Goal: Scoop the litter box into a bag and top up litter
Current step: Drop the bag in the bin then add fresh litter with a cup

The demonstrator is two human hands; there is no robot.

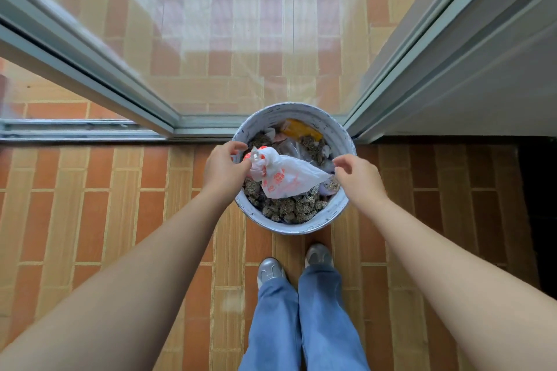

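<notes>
A round white bin (343, 141) stands on the tiled floor in front of my feet. It holds grey-brown clumps of used litter (289, 208) and other rubbish. Across the top of the clumps lies a white plastic bag (283, 178) with red print, stretched from left to right. My left hand (223, 169) pinches the bag's bunched left end over the bin's left rim. My right hand (358, 178) is at the right rim with its fingers curled at the bag's tapered right tip, which runs under them.
A sliding glass door track (90, 129) runs along the floor just behind the bin, with a metal door frame (422, 75) rising at the right. My grey shoes (271, 271) and blue trouser legs are directly below the bin. A yellow wrapper (301, 128) lies at the bin's far side.
</notes>
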